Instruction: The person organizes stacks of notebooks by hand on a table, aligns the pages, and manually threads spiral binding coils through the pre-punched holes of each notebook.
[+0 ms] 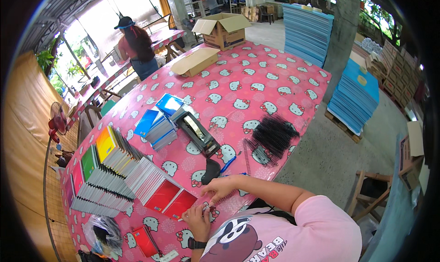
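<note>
My left hand [197, 221], with a black watch at the wrist, is at the near edge of the table, its fingers bent together. Just beyond it, my right hand [220, 188] reaches in from the right with curled fingertips close to the left ones. Something small and pale shows between the fingers; I cannot make out what it is. Close beside both hands lie red-covered notebooks [181, 204] in two adjoining stacks. Past my right hand are a dark, rounded object [211, 171] and a blue-handled tool [230, 163].
Black spiral coils [273, 134] lie at the right edge of the pink patterned table [270, 83]. A tape dispenser [198, 131], blue notebooks [158, 128], coil-bound notebooks [103, 179], a plastic bag [101, 234] and a cardboard box [224, 34] also occupy it. Another person [136, 46] stands far left.
</note>
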Tool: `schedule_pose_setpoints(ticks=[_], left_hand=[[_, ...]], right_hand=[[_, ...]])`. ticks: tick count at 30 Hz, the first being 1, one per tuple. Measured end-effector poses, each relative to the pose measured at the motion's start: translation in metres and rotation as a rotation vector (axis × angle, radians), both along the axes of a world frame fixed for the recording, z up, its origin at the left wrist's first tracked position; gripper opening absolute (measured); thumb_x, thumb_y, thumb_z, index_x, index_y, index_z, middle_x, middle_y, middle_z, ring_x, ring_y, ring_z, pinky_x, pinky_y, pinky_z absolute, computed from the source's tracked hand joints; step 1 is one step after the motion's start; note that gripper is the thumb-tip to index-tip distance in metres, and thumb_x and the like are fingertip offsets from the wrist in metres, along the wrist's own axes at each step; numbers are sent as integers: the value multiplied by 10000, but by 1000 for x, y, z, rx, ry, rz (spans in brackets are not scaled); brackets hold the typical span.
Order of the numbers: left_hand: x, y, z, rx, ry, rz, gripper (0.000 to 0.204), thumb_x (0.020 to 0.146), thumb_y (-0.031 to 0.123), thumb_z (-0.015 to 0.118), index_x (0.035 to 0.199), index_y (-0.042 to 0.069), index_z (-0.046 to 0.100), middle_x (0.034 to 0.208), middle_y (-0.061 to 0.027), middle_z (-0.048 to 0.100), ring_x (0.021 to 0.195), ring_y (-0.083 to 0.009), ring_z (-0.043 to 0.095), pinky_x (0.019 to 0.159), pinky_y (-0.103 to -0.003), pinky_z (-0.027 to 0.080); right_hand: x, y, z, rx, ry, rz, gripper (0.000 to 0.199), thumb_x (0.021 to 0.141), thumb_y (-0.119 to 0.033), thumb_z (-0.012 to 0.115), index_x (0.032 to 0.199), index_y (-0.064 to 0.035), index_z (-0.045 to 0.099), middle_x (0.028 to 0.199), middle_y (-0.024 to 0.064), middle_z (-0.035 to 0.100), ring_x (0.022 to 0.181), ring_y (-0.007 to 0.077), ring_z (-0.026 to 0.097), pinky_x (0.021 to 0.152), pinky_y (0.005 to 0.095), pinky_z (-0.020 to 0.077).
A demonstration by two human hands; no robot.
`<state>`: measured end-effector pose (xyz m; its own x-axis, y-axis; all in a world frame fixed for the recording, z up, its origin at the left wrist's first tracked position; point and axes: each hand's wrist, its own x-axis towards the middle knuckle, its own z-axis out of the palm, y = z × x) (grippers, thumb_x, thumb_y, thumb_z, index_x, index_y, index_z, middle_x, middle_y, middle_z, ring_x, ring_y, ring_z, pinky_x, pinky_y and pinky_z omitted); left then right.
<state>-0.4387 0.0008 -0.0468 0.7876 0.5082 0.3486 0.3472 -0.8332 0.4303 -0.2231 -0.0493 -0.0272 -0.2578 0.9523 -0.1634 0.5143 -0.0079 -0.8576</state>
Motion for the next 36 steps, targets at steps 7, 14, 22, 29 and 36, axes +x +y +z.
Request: schedule_pose_setpoints(ticks=[7,14,22,29,36], left_hand=[[2,-5,9,-54,-36,20,223,795,216,631,977,93,594,904,-49,566,927,-220,508,880,-414,288],[1,-1,1,10,-49,-5,233,775,193,649,983,101,598,902,-40,573,937,-207,512,883,-411,288],[1,-1,0,1,-46,-5,233,768,185,652,978,100,598,912,-36,578,934,-208,516,894,-412,287],[1,-2,2,10,-44,3,226,775,186,646,973,91,593,917,-41,575,934,-212,515,895,-415,289],[0,-2,9,-26,-35,1,217,788,190,637,975,89,593,912,-48,571,915,-220,508,885,-412,288]], right_hand=[[4,-7,0,3,82,-50,603,741,-325,728,1191,13,512,952,182,645,872,275,631,762,349,490],[7,-9,-4,30,67,-83,585,741,-323,733,1169,15,520,937,164,650,868,258,625,757,345,489],[7,-9,-5,13,76,-79,567,746,-326,726,1162,4,528,931,150,655,854,252,627,748,347,487],[3,-6,-6,46,71,-72,564,764,-328,712,1171,13,523,954,172,650,869,248,635,762,344,496],[-5,-14,1,-63,111,13,530,738,-281,739,1135,4,535,872,127,640,794,207,620,698,313,492]])
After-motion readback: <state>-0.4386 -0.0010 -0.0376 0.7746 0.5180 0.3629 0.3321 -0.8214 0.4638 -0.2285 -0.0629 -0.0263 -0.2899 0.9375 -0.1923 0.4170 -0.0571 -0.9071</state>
